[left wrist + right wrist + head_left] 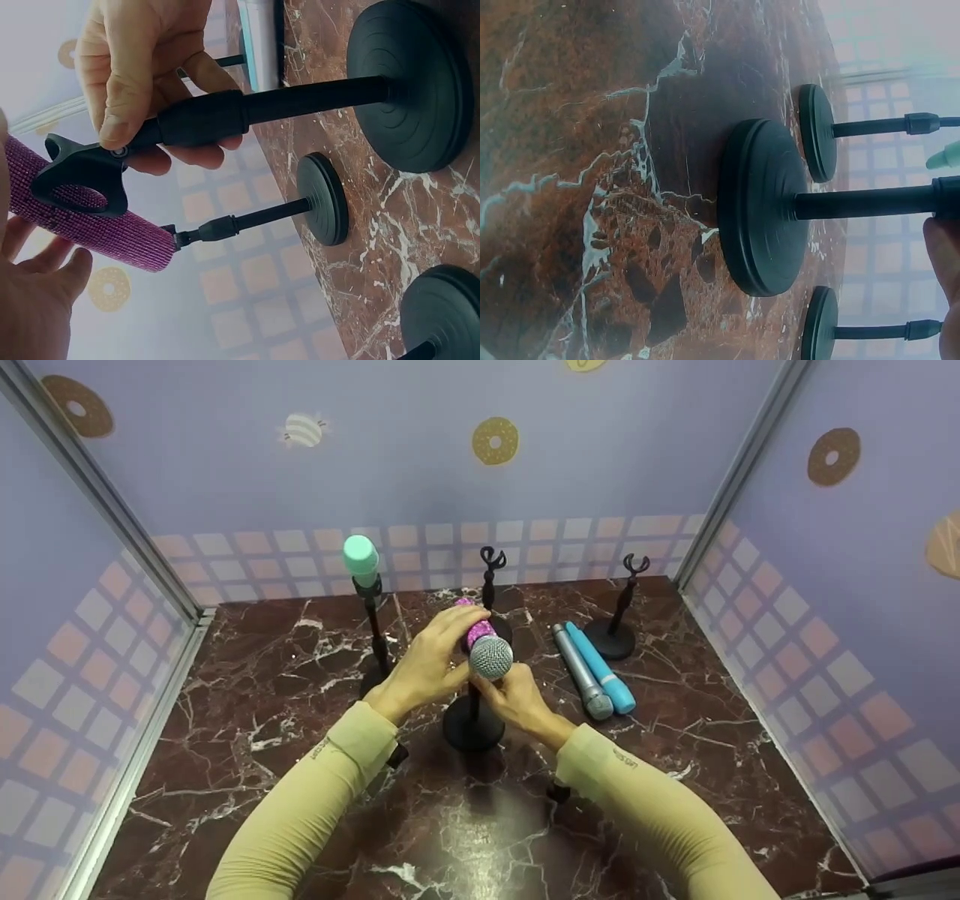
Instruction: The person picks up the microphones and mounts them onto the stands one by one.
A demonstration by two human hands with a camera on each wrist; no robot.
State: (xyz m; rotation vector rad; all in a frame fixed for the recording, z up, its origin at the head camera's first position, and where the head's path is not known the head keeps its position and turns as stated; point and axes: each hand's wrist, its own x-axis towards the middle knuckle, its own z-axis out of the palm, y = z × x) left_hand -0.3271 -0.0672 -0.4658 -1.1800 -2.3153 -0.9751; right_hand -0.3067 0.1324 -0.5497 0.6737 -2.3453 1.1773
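Observation:
A sparkly pink microphone [491, 657] with a silver mesh head lies tilted at the top of a black desk stand [472, 725], its head towards me. My left hand [427, 664] grips the pink handle from the left side. In the left wrist view, the handle [142, 241] sits against the stand's forked clip [112, 187], though how deeply it is seated I cannot tell. My right hand [521, 697] pinches the stand's neck just below the clip, its thumb laid along it. Only part of this hand [946, 277] shows in the right wrist view.
A mint-green microphone [361, 559] stands upright in another stand at left. Two black stands with forked clips are behind, one at centre [489, 577] and one at right [622, 611]. A silver microphone [579, 671] and a blue microphone [602, 671] lie side by side on the marble tabletop.

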